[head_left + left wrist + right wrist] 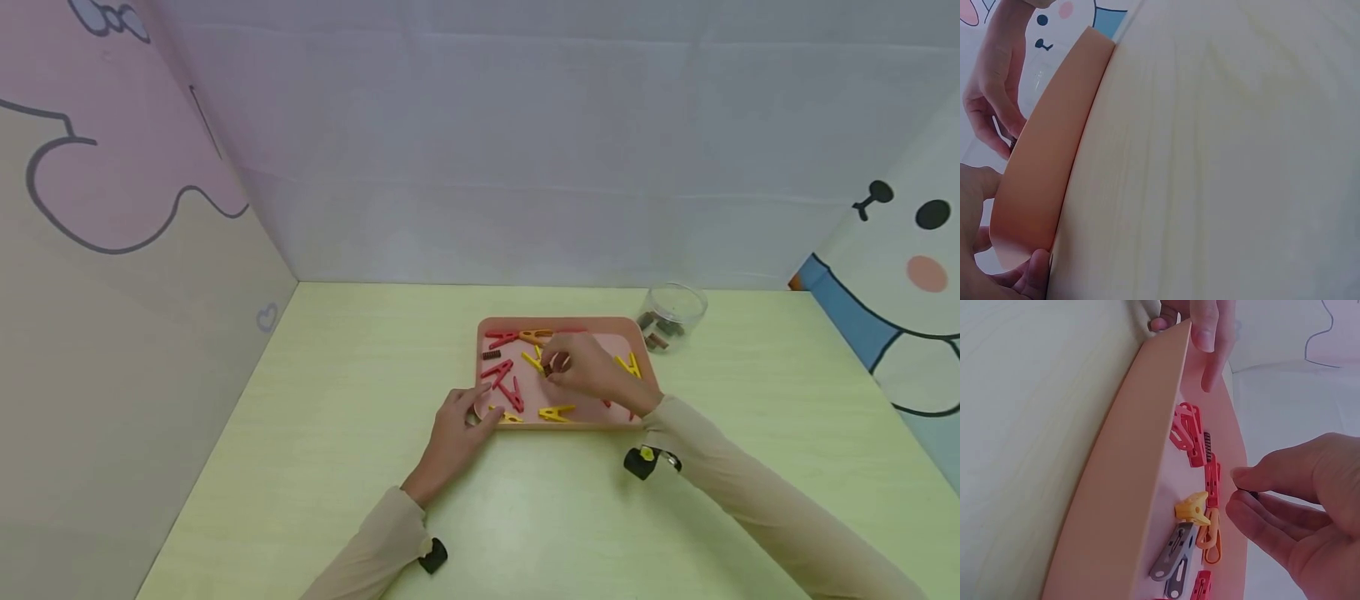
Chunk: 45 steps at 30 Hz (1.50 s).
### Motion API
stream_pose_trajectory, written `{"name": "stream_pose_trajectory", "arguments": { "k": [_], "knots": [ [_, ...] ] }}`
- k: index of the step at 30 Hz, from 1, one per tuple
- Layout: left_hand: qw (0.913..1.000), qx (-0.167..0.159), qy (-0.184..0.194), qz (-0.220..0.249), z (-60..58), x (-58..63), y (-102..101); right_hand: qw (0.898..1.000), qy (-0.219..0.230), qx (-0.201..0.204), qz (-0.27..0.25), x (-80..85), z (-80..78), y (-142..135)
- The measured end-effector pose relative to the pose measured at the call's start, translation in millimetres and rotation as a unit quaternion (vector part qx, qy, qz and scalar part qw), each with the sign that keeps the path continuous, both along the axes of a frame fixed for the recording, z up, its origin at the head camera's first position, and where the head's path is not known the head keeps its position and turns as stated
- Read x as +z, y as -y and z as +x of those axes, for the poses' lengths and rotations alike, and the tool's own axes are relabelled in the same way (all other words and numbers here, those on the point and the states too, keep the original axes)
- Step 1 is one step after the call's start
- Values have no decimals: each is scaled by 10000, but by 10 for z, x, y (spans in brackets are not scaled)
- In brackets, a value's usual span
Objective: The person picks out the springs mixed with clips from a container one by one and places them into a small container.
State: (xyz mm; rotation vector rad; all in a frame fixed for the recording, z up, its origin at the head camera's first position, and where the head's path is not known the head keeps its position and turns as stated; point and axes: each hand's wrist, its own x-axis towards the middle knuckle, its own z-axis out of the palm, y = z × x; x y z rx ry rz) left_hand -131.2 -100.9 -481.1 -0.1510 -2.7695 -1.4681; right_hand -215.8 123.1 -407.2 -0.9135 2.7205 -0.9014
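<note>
A pink tray (626,423) holds several red clothespins (497,369) and yellow clothespins (555,413). Near its left wall lies a small dark brown ribbed piece (491,354). My left hand (456,429) grips the tray's near left corner, with fingers inside the rim and the thumb outside. Over the middle of the tray, my right hand (585,367) pinches a small dark piece (1249,492) between thumb and fingertips; most of it is hidden. The right wrist view also shows an orange clothespin (1210,537) and a grey clothespin (1175,556).
Behind the tray's right side stands a clear round container (678,302) with dark brown pieces in it. A pale wood-grain table (360,358) carries everything. A grey wall covering (480,167) rises along its back edge, with printed panels at both sides.
</note>
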Motion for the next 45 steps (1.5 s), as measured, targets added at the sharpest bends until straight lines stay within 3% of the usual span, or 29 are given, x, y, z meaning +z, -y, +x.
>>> {"name": "stream_pose_trajectory", "arguments": {
  "k": [9, 20, 29, 37, 45],
  "knots": [
    [10000, 26, -37, -70, 1, 10, 5, 9989, 317, -327, 112, 74, 1, -106],
    [9999, 6, -121, -117, -5, -5, -2, 9993, 191, -325, 77, 113, 25, -224],
    [9999, 37, -127, -64, -7, -18, -3, 9988, -480, -19, 36, 142, 16, -325],
    [9999, 17, -130, 23, -10, -28, 1, 9964, -839, -36, -102, 140, 3, -403],
    [10000, 63, -57, -9, 6, -34, -6, 9987, -440, -114, -210, 188, 24, -478]
  ]
}}
